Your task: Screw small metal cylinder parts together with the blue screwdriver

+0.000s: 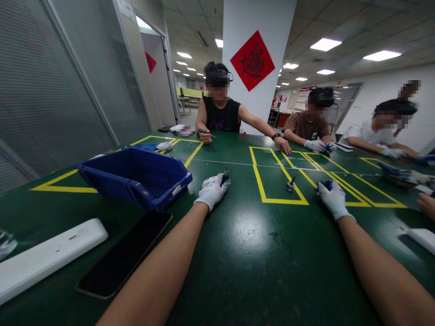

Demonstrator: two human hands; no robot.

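Observation:
My left hand (212,189), in a white glove with dark finger coating, is closed around a small dark part with a thin upright shaft (226,172). It rests near the blue bin's right end. Out to the right, my right hand (332,198), gloved the same way, has its fingers curled down at the table; whatever may be in them is hidden. Between the two hands a small metal part with a shaft (290,184) stands slightly tilted, inside a yellow-taped rectangle (285,200).
An empty-looking blue bin (136,176) stands at left. Nearer me lie a black phone (127,253) and a white bar-shaped object (57,258). Across the green table (244,262), a person (220,111) holds a screwdriver (205,131) and reaches rightward. More gloved people sit at right.

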